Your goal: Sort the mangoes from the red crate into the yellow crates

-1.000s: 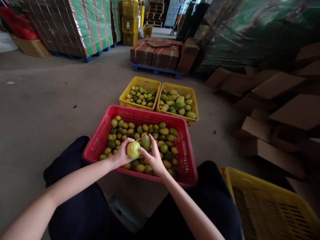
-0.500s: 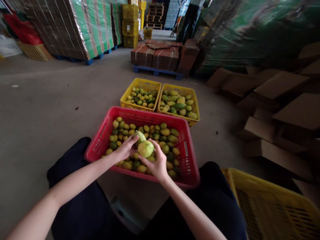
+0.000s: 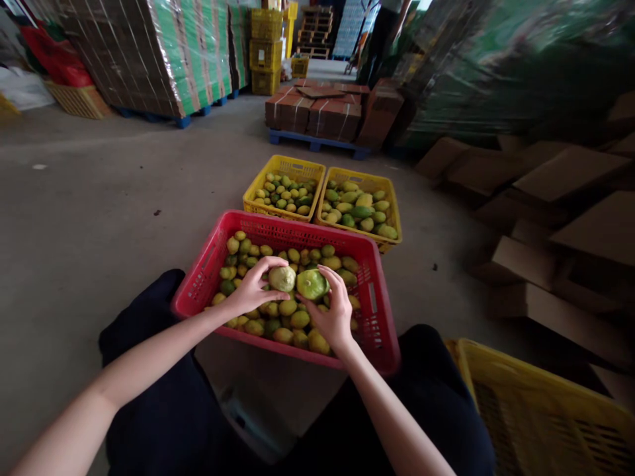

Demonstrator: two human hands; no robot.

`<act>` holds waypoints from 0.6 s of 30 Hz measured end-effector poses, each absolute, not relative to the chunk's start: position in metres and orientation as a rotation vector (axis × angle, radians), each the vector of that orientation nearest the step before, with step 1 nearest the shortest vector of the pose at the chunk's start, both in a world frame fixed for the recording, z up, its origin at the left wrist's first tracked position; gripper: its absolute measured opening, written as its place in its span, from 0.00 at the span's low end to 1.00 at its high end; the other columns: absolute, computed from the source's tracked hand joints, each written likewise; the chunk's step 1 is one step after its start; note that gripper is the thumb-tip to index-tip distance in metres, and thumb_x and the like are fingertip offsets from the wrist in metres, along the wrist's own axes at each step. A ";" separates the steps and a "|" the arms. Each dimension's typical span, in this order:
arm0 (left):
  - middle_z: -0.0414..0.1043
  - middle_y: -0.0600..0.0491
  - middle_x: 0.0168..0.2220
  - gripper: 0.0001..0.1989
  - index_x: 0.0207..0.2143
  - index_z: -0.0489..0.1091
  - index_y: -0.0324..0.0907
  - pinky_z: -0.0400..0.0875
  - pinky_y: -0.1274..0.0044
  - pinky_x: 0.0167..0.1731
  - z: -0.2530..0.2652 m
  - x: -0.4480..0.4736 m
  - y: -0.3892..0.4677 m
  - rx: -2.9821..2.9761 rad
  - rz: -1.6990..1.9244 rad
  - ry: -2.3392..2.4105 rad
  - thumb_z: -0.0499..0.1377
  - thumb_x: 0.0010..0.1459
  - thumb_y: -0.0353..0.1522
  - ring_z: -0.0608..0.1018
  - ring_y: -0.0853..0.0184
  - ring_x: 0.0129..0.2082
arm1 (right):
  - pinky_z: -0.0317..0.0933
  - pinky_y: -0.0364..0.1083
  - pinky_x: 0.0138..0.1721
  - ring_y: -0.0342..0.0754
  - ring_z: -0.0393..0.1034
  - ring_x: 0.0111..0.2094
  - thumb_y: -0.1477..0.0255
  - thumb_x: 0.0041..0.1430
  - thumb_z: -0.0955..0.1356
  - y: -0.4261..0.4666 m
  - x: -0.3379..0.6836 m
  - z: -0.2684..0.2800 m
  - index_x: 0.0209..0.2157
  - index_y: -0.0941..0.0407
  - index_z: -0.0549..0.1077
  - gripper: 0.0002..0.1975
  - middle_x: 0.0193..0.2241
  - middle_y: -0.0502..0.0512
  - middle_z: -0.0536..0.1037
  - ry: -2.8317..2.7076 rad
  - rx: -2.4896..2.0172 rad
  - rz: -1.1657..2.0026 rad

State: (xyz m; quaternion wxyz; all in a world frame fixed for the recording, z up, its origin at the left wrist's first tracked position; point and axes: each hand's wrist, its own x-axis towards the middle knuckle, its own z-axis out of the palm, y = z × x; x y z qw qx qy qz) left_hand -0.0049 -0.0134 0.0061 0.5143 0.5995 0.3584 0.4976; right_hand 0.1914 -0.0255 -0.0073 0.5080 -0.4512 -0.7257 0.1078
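Observation:
Above the red basket [image 3: 383, 311] I hold two greenish-yellow lemons side by side. My left hand [image 3: 255, 287] is closed around a pale, dull lemon [image 3: 282, 279], thumb below and fingers above. Closed on a greener, shinier lemon [image 3: 312, 284] is my right hand [image 3: 336, 309], its thumb underneath. The two fruits are very near each other; whether they touch I cannot tell. Below them lie many loose lemons [image 3: 300, 320], from yellow to dark green, covering the basket's bottom.
Two yellow crates [image 3: 248, 201] of similar fruit stand just beyond the basket. Another yellow crate [image 3: 526, 377] is at my right knee. Flattened cartons [image 3: 565, 317] lie at right. Bundled cardboard [image 3: 332, 119] sits on a blue pallet; a person [image 3: 380, 39] stands behind.
The right hand's lemon has moved from in front of the left one to beside it, on the right. Both lemons have been turned. The view has shifted slightly left.

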 end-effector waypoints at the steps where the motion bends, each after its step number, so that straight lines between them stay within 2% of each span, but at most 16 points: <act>1: 0.65 0.49 0.49 0.26 0.44 0.68 0.45 0.67 0.74 0.47 0.007 -0.004 -0.013 1.422 1.199 0.864 0.70 0.40 0.28 0.69 0.62 0.50 | 0.66 0.56 0.48 0.55 0.66 0.51 0.72 0.51 0.71 -0.026 0.191 -0.007 0.54 0.49 0.62 0.29 0.50 0.59 0.69 -1.746 -1.082 0.244; 5: 0.69 0.51 0.45 0.26 0.44 0.70 0.44 0.66 0.75 0.48 0.011 -0.002 -0.012 1.190 1.193 0.872 0.71 0.39 0.28 0.71 0.64 0.48 | 0.63 0.58 0.49 0.57 0.64 0.51 0.72 0.46 0.73 -0.028 0.191 -0.004 0.51 0.49 0.66 0.29 0.50 0.59 0.65 -1.631 -1.152 0.353; 7: 0.71 0.51 0.44 0.24 0.45 0.70 0.44 0.66 0.75 0.47 0.012 -0.002 -0.011 0.989 1.175 0.844 0.70 0.43 0.30 0.72 0.64 0.46 | 0.63 0.57 0.50 0.57 0.63 0.52 0.70 0.44 0.74 -0.027 0.190 -0.002 0.51 0.50 0.67 0.30 0.50 0.58 0.66 -1.506 -1.155 0.637; 11: 0.73 0.49 0.42 0.19 0.47 0.69 0.42 0.72 0.73 0.39 0.012 -0.005 -0.007 0.522 1.057 0.710 0.61 0.54 0.39 0.77 0.63 0.39 | 0.62 0.54 0.50 0.53 0.67 0.49 0.69 0.48 0.71 -0.025 0.187 0.002 0.53 0.49 0.65 0.28 0.50 0.55 0.71 -1.081 -0.923 1.358; 13: 0.75 0.48 0.37 0.16 0.45 0.69 0.40 0.74 0.73 0.34 0.011 -0.005 -0.006 0.345 1.018 0.682 0.57 0.58 0.40 0.78 0.64 0.34 | 0.66 0.52 0.45 0.51 0.69 0.44 0.68 0.49 0.70 -0.024 0.185 0.004 0.52 0.49 0.66 0.26 0.47 0.53 0.74 -0.881 -0.795 1.594; 15: 0.75 0.47 0.34 0.15 0.41 0.70 0.38 0.74 0.76 0.28 0.010 -0.004 -0.005 0.248 1.019 0.689 0.54 0.59 0.40 0.78 0.65 0.29 | 0.68 0.49 0.35 0.50 0.72 0.37 0.65 0.49 0.70 -0.025 0.181 0.003 0.48 0.50 0.69 0.22 0.42 0.53 0.76 -0.753 -0.712 1.751; 18: 0.75 0.50 0.29 0.14 0.36 0.70 0.37 0.67 0.82 0.16 0.006 0.002 -0.005 0.211 1.047 0.734 0.55 0.58 0.39 0.75 0.70 0.21 | 0.62 0.43 0.19 0.46 0.71 0.25 0.58 0.49 0.69 -0.027 0.174 -0.003 0.40 0.54 0.71 0.18 0.31 0.53 0.77 -0.660 -0.727 1.876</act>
